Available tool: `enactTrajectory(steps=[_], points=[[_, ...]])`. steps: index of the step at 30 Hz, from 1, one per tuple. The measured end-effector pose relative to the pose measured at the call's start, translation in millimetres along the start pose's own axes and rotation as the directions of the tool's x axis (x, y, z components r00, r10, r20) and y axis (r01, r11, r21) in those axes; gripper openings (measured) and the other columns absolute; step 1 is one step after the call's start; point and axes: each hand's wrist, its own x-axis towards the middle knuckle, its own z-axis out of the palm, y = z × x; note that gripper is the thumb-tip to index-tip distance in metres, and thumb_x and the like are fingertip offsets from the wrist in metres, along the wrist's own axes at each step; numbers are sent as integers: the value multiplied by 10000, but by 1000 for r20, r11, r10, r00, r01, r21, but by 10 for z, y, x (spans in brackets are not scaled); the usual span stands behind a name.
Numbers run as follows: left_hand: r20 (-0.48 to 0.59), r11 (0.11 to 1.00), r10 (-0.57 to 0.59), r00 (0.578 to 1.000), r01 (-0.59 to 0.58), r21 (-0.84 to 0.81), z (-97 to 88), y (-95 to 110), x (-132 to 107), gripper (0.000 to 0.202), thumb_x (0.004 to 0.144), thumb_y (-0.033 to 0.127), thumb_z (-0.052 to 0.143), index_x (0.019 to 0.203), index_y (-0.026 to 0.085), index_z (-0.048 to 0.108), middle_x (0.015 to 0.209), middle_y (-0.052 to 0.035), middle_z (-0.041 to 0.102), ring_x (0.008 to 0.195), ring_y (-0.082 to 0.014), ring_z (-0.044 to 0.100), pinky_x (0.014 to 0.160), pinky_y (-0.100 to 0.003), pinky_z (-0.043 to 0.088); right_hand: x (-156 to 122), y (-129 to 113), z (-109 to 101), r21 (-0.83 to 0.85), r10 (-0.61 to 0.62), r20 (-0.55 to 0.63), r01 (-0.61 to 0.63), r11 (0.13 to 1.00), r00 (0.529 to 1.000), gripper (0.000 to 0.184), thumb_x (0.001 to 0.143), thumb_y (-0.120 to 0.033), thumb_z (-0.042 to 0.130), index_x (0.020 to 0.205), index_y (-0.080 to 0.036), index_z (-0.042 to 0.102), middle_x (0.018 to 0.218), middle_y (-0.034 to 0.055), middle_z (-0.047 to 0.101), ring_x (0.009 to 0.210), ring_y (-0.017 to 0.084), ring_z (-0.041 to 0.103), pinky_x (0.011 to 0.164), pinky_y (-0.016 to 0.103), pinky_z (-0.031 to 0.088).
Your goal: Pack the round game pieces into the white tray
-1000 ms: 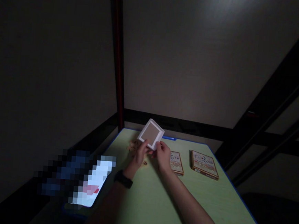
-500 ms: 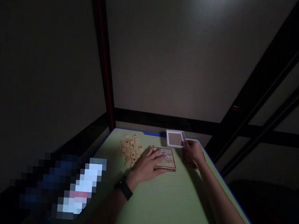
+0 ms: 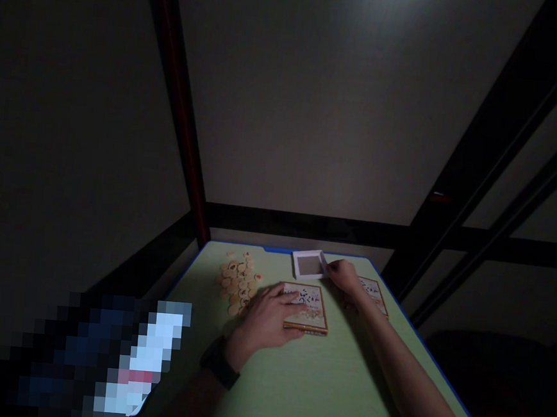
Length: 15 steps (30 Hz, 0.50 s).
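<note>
My left hand (image 3: 270, 317), with a dark watch on the wrist, lies with its fingers spread over the left part of a flat box (image 3: 316, 311) with dark writing on its pale top. Beyond it, my right hand (image 3: 344, 277) pinches the right side of a shallow open white box tray (image 3: 297, 265) with a brownish-grey inside. A similar printed box (image 3: 373, 292) lies to the right, partly covered by my right forearm. Round wooden xiangqi pieces (image 3: 234, 282), some with characters, sit in a loose heap left of my left hand.
Everything rests on a green table (image 3: 341, 387) with a blue edge. A blurred-out bright shape (image 3: 152, 346) stands by its left side. A grey wall (image 3: 304, 127) rises right behind the far edge, and dark beams slant at the right.
The white tray has shifted left and slightly nearer, with my right hand on it. More of the right-hand box shows now. My left hand stays on the middle box; the view has shifted a little.
</note>
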Motion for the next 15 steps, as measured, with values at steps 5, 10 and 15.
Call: enactTrajectory(steps=[5, 10, 15], points=[[29, 998, 14, 999, -16, 64, -31, 64, -18, 566, 759, 487, 729, 1303, 372, 623, 1400, 2, 584, 1329, -366, 454, 1098, -556, 370, -27, -51, 8, -79, -17, -2, 16, 997, 1000, 224, 842, -196, 572, 789, -154, 785, 732, 122, 765, 709, 209, 710, 632, 235, 435], [60, 994, 26, 998, -32, 106, -27, 189, -50, 575, 769, 565, 694, 1298, 352, 624, 1382, 8, 603, 1315, -327, 465, 1118, -523, 355, -216, 12, -184, -199, 29, -75, -44, 979, 997, 365, 940, -370, 475, 1029, -144, 747, 990, 197, 748, 951, 290, 694, 777, 313, 472], [74, 993, 24, 997, -32, 114, 15, 279, -64, 590, 775, 587, 667, 1301, 325, 614, 1336, -21, 630, 1287, -333, 473, 1128, -540, 330, -599, 213, -224, -422, 149, 20, -127, 898, 989, 529, 893, -596, 505, 1275, -245, 614, 1327, 207, 585, 1102, 411, 613, 845, 541, 473]])
